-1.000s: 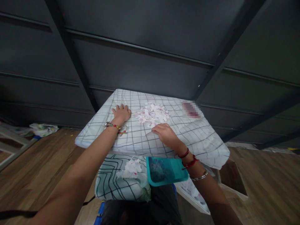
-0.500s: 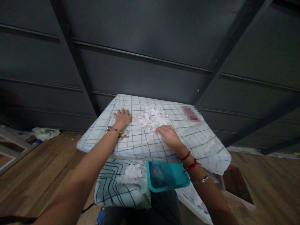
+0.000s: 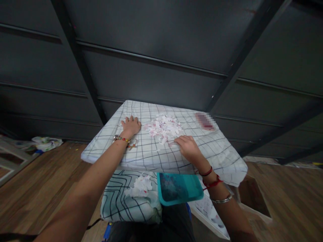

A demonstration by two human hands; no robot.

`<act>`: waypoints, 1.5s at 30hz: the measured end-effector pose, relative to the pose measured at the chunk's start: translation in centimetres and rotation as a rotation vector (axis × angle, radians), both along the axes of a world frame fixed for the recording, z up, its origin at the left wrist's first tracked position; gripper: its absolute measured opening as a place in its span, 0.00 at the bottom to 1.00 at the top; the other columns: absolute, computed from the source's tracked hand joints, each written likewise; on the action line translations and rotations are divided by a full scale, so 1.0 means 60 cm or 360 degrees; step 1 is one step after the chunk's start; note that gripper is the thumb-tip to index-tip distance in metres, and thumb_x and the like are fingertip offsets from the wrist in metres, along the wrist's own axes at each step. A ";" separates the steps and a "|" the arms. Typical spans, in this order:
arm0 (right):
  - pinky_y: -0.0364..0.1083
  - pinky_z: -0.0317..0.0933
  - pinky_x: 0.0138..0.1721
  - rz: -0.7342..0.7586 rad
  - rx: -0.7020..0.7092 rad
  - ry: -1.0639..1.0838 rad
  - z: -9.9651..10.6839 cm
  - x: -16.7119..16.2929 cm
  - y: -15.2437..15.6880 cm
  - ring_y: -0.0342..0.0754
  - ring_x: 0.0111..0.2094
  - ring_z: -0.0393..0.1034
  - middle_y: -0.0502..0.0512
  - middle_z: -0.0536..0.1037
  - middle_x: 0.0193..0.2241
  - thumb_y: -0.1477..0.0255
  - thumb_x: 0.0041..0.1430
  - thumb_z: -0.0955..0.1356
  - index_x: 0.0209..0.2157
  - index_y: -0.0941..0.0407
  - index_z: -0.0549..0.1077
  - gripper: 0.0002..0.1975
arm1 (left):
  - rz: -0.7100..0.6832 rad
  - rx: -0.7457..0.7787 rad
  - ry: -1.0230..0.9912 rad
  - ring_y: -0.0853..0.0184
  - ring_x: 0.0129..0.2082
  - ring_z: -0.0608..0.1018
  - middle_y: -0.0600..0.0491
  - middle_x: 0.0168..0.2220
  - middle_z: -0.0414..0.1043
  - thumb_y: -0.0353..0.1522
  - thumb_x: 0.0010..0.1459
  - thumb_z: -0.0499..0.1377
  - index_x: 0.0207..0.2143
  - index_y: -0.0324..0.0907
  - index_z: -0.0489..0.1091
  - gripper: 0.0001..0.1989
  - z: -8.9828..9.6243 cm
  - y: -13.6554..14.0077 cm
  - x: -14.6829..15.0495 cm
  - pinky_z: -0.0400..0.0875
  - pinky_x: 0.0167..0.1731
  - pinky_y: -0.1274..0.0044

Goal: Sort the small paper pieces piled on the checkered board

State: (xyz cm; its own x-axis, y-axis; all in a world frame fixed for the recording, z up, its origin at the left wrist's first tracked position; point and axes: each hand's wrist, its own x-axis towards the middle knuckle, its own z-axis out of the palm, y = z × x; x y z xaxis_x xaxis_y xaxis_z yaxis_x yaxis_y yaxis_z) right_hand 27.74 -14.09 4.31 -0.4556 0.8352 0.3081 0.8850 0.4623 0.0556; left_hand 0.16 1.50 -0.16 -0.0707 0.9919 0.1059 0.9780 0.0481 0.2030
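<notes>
A pile of small white and pinkish paper scraps lies on the grid-patterned tablecloth. To its left, my left hand rests flat on the cloth with fingers spread, holding nothing. My right hand is at the pile's near right edge, fingers pinched together. At its fingertips is a thin pinkish slip of paper; the exact grip is partly hidden.
Below the table's front edge sits a teal plastic tray. Beside it, more paper scraps lie on a checked green cloth. A blurred reddish item lies at the table's far right. An open box stands on the floor. Dark panels rise behind.
My right hand has moved right, away from the pile, and the pinkish slip has shifted with its fingertips. My left hand stays flat in place.
</notes>
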 end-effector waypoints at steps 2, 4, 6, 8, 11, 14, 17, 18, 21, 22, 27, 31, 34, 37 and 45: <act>0.46 0.51 0.42 0.0006 0.0004 0.0043 0.001 0.005 0.005 0.49 0.39 0.65 0.56 0.75 0.35 0.82 0.59 0.58 0.38 0.57 0.73 0.15 | 0.0000 -0.0007 0.0000 0.47 0.63 0.49 0.44 0.65 0.46 0.41 0.60 0.36 0.61 0.41 0.55 0.30 0.002 -0.001 0.000 0.47 0.56 0.51; 0.47 0.51 0.43 0.0004 0.0017 0.0074 0.000 0.006 0.014 0.49 0.40 0.65 0.57 0.75 0.36 0.82 0.59 0.59 0.40 0.57 0.73 0.15 | -0.0001 -0.0008 0.0006 0.48 0.63 0.49 0.44 0.65 0.47 0.41 0.60 0.36 0.61 0.41 0.55 0.29 0.004 -0.003 0.001 0.47 0.56 0.51; 0.47 0.51 0.43 0.0009 0.0004 0.0072 -0.003 0.004 0.024 0.49 0.41 0.65 0.57 0.75 0.36 0.83 0.59 0.59 0.41 0.57 0.73 0.15 | -0.0002 -0.0006 0.0013 0.48 0.63 0.50 0.44 0.65 0.47 0.41 0.60 0.36 0.61 0.41 0.55 0.29 0.007 -0.005 0.001 0.47 0.56 0.52; 0.47 0.51 0.43 0.0016 -0.0026 0.0047 -0.005 0.003 0.029 0.49 0.41 0.64 0.57 0.75 0.36 0.84 0.58 0.59 0.41 0.57 0.73 0.16 | 0.0001 -0.0014 0.0013 0.48 0.63 0.49 0.44 0.65 0.46 0.41 0.60 0.36 0.61 0.41 0.55 0.29 0.008 -0.007 0.002 0.47 0.56 0.52; 0.47 0.51 0.43 0.0011 -0.0049 0.0010 -0.004 0.006 0.025 0.49 0.41 0.64 0.57 0.75 0.36 0.85 0.57 0.58 0.39 0.57 0.73 0.17 | 0.0000 -0.0030 0.0008 0.49 0.63 0.49 0.44 0.65 0.45 0.41 0.61 0.36 0.61 0.41 0.55 0.29 0.010 -0.009 0.002 0.47 0.56 0.52; 0.47 0.50 0.43 0.0000 -0.0032 -0.0012 0.003 0.010 0.017 0.49 0.40 0.64 0.57 0.75 0.36 0.85 0.57 0.58 0.39 0.57 0.73 0.17 | -0.0003 -0.0009 0.0022 0.49 0.63 0.50 0.44 0.65 0.47 0.40 0.61 0.37 0.60 0.41 0.56 0.29 0.010 -0.009 0.003 0.47 0.56 0.52; 0.47 0.49 0.43 -0.0001 0.0003 -0.0012 0.007 0.008 0.018 0.50 0.40 0.63 0.58 0.75 0.37 0.84 0.57 0.58 0.39 0.57 0.73 0.16 | 0.0002 0.0005 0.0034 0.48 0.63 0.50 0.43 0.64 0.48 0.40 0.60 0.37 0.60 0.41 0.57 0.28 0.010 -0.009 0.003 0.48 0.55 0.51; 0.47 0.49 0.43 -0.0004 0.0013 -0.0012 0.006 0.005 0.021 0.50 0.41 0.63 0.58 0.75 0.37 0.84 0.57 0.58 0.40 0.57 0.73 0.16 | 0.0002 0.0005 0.0036 0.48 0.63 0.51 0.43 0.64 0.48 0.40 0.60 0.37 0.59 0.41 0.57 0.28 0.009 -0.008 0.003 0.48 0.55 0.51; 0.47 0.49 0.43 -0.0001 0.0015 -0.0029 0.003 -0.001 0.031 0.50 0.41 0.63 0.58 0.75 0.36 0.84 0.58 0.58 0.39 0.57 0.73 0.16 | -0.0008 0.0000 0.0035 0.48 0.63 0.50 0.43 0.64 0.48 0.40 0.60 0.37 0.60 0.40 0.57 0.29 0.009 -0.007 0.002 0.48 0.55 0.51; 0.47 0.49 0.43 0.0003 0.0007 -0.0037 0.001 -0.002 0.032 0.50 0.41 0.63 0.58 0.75 0.36 0.85 0.58 0.58 0.39 0.57 0.73 0.17 | -0.0009 -0.0002 0.0035 0.48 0.63 0.50 0.43 0.65 0.47 0.40 0.60 0.37 0.60 0.40 0.57 0.29 0.009 -0.007 0.002 0.48 0.55 0.51; 0.47 0.49 0.42 0.0020 -0.0007 -0.0088 0.002 0.005 0.019 0.49 0.39 0.63 0.57 0.74 0.35 0.85 0.58 0.58 0.37 0.57 0.73 0.17 | -0.0006 -0.0010 0.0017 0.48 0.63 0.49 0.44 0.65 0.46 0.41 0.60 0.37 0.60 0.41 0.56 0.29 0.008 -0.006 0.001 0.47 0.56 0.51; 0.48 0.49 0.42 0.0013 0.0036 -0.0079 0.009 0.008 0.011 0.50 0.39 0.63 0.57 0.74 0.35 0.85 0.58 0.58 0.38 0.57 0.73 0.16 | -0.0015 0.0001 0.0005 0.47 0.63 0.50 0.43 0.65 0.46 0.40 0.60 0.37 0.60 0.41 0.56 0.29 0.006 -0.006 0.001 0.47 0.56 0.50; 0.48 0.49 0.43 0.0001 0.0063 -0.0021 0.008 0.000 0.023 0.50 0.41 0.63 0.58 0.74 0.37 0.85 0.58 0.58 0.40 0.57 0.73 0.17 | -0.0009 0.0002 0.0018 0.48 0.63 0.50 0.44 0.65 0.47 0.41 0.60 0.37 0.60 0.41 0.56 0.29 0.006 -0.005 0.001 0.47 0.56 0.51; 0.48 0.49 0.43 -0.0006 0.0036 0.0004 0.002 -0.008 0.039 0.50 0.42 0.63 0.58 0.74 0.37 0.85 0.58 0.58 0.40 0.57 0.73 0.17 | -0.0009 -0.0010 0.0022 0.48 0.63 0.49 0.44 0.65 0.47 0.41 0.60 0.37 0.60 0.41 0.56 0.29 0.006 -0.003 0.000 0.47 0.56 0.51; 0.48 0.50 0.43 -0.0009 -0.0031 -0.0021 0.004 0.008 0.026 0.50 0.41 0.64 0.57 0.75 0.36 0.85 0.57 0.58 0.38 0.57 0.74 0.17 | -0.0019 0.0002 0.0001 0.47 0.63 0.50 0.43 0.65 0.46 0.41 0.61 0.37 0.60 0.41 0.56 0.29 0.011 -0.010 0.003 0.47 0.56 0.50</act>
